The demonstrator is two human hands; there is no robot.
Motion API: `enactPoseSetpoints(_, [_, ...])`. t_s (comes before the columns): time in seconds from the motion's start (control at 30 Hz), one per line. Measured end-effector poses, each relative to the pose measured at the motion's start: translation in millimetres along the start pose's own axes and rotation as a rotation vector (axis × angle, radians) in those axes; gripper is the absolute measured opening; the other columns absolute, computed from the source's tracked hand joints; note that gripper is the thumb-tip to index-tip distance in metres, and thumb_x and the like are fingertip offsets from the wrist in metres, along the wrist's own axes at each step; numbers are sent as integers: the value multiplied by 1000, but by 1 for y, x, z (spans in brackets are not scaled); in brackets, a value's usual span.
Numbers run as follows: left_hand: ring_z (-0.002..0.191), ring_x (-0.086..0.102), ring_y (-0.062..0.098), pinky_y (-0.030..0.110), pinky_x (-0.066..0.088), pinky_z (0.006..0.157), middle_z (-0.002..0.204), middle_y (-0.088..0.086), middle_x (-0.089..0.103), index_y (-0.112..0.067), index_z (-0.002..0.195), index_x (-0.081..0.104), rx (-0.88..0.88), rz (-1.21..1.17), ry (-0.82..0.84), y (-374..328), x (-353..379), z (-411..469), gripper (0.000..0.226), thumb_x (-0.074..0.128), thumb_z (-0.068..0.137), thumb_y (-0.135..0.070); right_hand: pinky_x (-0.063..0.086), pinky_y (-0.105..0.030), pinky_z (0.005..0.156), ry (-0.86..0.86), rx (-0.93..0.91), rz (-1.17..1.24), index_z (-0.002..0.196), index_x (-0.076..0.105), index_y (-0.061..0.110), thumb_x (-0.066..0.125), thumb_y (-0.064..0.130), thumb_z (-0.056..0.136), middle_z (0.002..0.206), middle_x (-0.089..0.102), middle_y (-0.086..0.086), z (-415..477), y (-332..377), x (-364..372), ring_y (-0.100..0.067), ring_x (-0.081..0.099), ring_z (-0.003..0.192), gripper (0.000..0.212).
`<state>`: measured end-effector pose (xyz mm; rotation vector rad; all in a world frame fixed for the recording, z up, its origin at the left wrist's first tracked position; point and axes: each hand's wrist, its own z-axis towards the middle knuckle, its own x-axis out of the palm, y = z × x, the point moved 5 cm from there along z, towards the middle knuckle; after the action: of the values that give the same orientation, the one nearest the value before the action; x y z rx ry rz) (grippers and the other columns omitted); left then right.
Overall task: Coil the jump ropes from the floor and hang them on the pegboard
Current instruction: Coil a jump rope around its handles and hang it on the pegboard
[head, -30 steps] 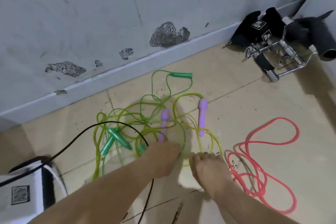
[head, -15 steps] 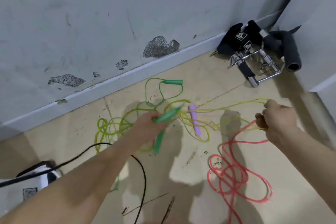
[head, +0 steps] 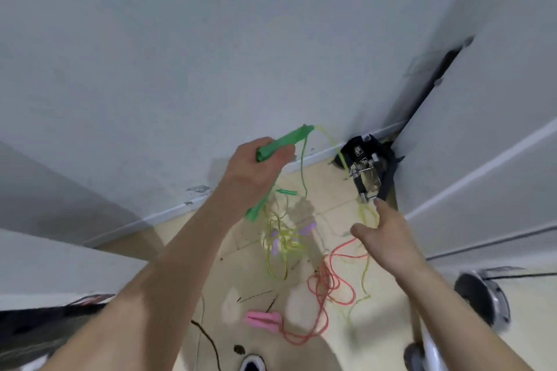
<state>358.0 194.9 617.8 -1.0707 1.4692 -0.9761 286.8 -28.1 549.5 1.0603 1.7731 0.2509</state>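
At the frame's centre the left hand (head: 259,169) is gripping the green handles (head: 281,143), one poking up toward the wall and one hanging below the fist, with the thin yellow-green cord (head: 303,172) trailing down from them. The right hand (head: 384,238), centre right, is lying open, the cord looping between its spread thumb and forefinger. The rest is lying tangled with the purple handles (head: 307,230) below centre, the red rope (head: 331,283) lower still. The cord is looking light, limp and snag-prone; holding the rigid handles is probably serving best.
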Motion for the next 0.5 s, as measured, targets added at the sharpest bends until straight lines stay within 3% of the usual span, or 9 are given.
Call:
enactPoseSetpoints(0.1, [53,46,13,27,37,58,57,-5,52,-21,61,61,53,15,80,-121,-15,-44,34,60,88,-41,18,-34,117,68,-231,125,154,13,27,73,23,80,158,18,4,-74,75,-48,-12,14,145,95])
enactPoseSetpoints(0.2, [52,39,16,23,33,52,55,3,45,-8,60,57,170,21,167,-214,-25,-88,37,54,93,-25,19,-27,114,58,-449,365,152,7,38,75,23,81,156,18,12,-128,145,-105,1,15,140,99])
enactPoseSetpoints(0.27, [53,39,15,23,32,52,57,3,46,-6,60,55,225,-10,183,-259,-28,-113,36,53,93,-20,40,-31,103,188,-476,572,146,23,45,71,21,85,143,43,10,-153,179,-134,-3,46,126,81])
enactPoseSetpoints(0.33, [47,41,12,20,34,49,52,-4,47,-4,62,54,246,-34,159,-290,-31,-136,35,51,95,-16,49,-31,80,377,-520,628,126,54,29,63,16,92,107,69,-6,-182,203,-148,-11,66,88,38])
enactPoseSetpoints(0.37, [44,41,11,19,35,45,49,-6,46,-4,63,54,250,-36,144,-302,-33,-145,35,50,96,-15,47,-32,73,409,-552,605,108,65,20,60,15,93,88,70,-10,-194,212,-152,-14,64,74,16])
enactPoseSetpoints(0.4, [43,41,12,19,35,45,49,-5,45,-4,64,54,261,-24,136,-313,-35,-153,35,49,97,-16,44,-32,68,406,-581,572,90,68,16,60,15,93,75,66,-9,-203,216,-155,-13,59,66,9])
enactPoseSetpoints(0.5, [53,39,13,24,33,54,56,3,44,-7,65,57,337,47,121,-342,-41,-172,35,50,97,-21,38,-23,56,312,-575,466,72,67,18,63,19,91,61,56,1,-216,212,-160,-8,50,56,20])
